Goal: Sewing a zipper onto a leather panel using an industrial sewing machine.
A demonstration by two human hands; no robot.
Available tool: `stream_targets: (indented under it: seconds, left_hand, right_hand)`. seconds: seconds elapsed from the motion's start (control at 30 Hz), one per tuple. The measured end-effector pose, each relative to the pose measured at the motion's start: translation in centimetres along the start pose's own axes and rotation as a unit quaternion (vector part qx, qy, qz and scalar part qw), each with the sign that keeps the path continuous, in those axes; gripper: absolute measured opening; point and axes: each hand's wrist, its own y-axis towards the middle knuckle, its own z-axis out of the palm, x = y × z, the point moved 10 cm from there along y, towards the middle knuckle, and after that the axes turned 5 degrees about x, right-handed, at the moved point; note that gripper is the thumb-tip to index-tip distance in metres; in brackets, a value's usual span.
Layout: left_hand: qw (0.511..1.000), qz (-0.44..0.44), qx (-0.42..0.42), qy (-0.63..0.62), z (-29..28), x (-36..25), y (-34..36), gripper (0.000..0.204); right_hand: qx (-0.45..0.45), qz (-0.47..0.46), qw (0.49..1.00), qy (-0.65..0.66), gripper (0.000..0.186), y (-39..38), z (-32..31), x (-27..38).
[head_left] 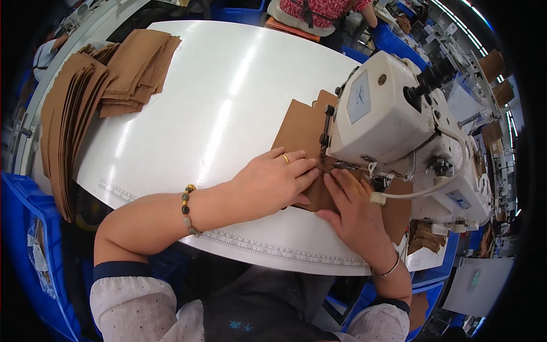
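So the brown piece (299, 128) is lying on the white table (188, 114), right of the middle, with part of it sitting under the head of the sewing machine (376, 108). Left hand (276, 181) is lying on the piece, palm down, fingers stretched out and pressing rather than gripping. It's wearing a gold ring (286, 159), and a bead bracelet (187, 210) is hanging round that wrist. Right hand (354, 208) is resting on the piece too, just beside the left one, fingers reaching forward close to the needle area and the thumb sticking out to the side. That one's looking open as well, and a thin bangle (389, 267) is circling the wrist.

Over on the far left, two stacks of similar brown pieces are sitting side by side: a fanned-out one (68, 114) hanging over the table edge, and a flatter one (137, 68) just behind it. A ruler strip (279, 249) is running along the near edge. A blue bin (40, 228) is standing lower left, and someone in a red top (319, 11) is sitting beyond the table.
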Motion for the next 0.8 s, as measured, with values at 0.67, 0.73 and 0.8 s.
stream_targets:
  seconds: [0.67, 0.73, 0.8]
  left_hand:
    - [1.000, -0.010, -0.018, -0.018, 0.9, 0.5, 0.3, 0.049]
    - [1.000, -0.013, -0.015, -0.010, 1.0, 0.4, 0.4, 0.049]
    - [1.000, -0.012, -0.003, -0.011, 1.3, 0.4, 0.4, 0.051]
  right_hand:
    - [-0.475, 0.148, 0.864, -0.073, 0.039, -18.6, -19.0, -14.1]
    - [-0.524, 0.354, 0.766, -0.120, 0.037, -26.0, -24.0, -24.7]
    - [-0.456, 0.436, 0.773, -0.067, 0.036, -30.7, -25.7, -35.0]
